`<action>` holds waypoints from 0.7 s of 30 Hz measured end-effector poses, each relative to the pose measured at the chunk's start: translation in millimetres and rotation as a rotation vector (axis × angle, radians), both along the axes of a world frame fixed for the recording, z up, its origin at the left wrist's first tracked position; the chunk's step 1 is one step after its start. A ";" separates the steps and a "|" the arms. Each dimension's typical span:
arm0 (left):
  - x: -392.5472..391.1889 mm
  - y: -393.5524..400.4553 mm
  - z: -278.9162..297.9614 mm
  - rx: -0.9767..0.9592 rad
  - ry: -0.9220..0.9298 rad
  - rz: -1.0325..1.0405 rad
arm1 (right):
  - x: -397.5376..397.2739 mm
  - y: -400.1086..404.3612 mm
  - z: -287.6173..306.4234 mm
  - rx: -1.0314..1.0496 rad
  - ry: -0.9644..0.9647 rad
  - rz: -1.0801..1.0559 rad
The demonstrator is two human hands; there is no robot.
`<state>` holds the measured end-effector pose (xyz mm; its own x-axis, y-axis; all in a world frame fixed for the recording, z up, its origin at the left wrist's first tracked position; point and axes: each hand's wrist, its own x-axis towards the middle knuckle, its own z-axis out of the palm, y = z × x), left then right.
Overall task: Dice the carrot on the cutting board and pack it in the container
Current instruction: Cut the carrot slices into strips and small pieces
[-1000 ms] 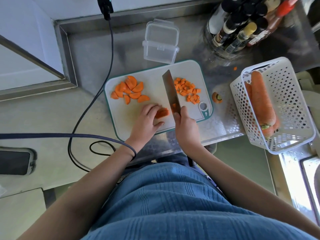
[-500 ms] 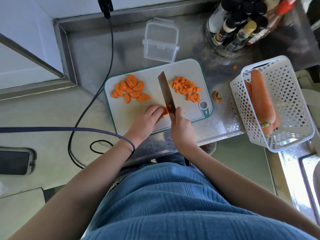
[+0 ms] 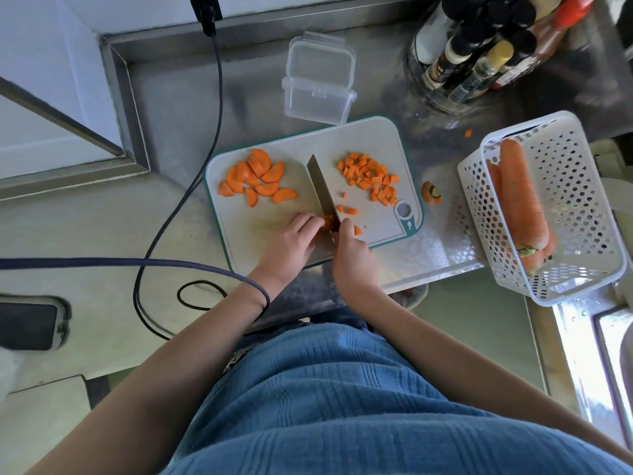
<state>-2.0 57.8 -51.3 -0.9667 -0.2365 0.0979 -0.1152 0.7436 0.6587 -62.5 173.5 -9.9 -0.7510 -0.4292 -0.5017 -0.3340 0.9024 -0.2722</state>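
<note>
Steel counter (image 3: pixel 178 108), dull, dimpled near the front edge. At 3 o'clock, a white perforated plastic basket (image 3: pixel 582 200) is seen, tilted, with whole carrots (image 3: pixel 517 200) inside, at least two. At centre, a pale rectangular cutting board (image 3: pixel 359 138) with teal rim. At 12 o'clock, touching the board's far edge, one clear plastic container (image 3: pixel 317 80), lid hinged back. On the board: half-moon slices (image 3: pixel 258 178) heaped at 10 o'clock, about a dozen; small dice (image 3: pixel 370 176) heaped at 2 o'clock. One knife (image 3: pixel 320 188), gripped at the handle by the right hand (image 3: pixel 354 258). A carrot piece (image 3: pixel 328 222) is pinned under curled fingers of the left hand (image 3: pixel 289 246), against the blade. One carrot top (image 3: pixel 431 192) lies off the board.
</note>
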 end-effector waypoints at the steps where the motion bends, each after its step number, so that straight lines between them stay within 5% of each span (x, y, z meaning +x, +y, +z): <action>1: 0.1 0.2 0.6 -0.002 0.004 0.003 | -0.9 0.9 -0.9 0.002 -0.003 -0.001; 10: 2.3 3.5 1.1 -0.006 0.031 0.056 | -11.7 10.7 16.5 -0.252 -0.017 -0.143; 21: 1.9 1.4 0.7 0.016 0.032 0.069 | -1.8 4.1 19.6 -0.272 -0.048 -0.139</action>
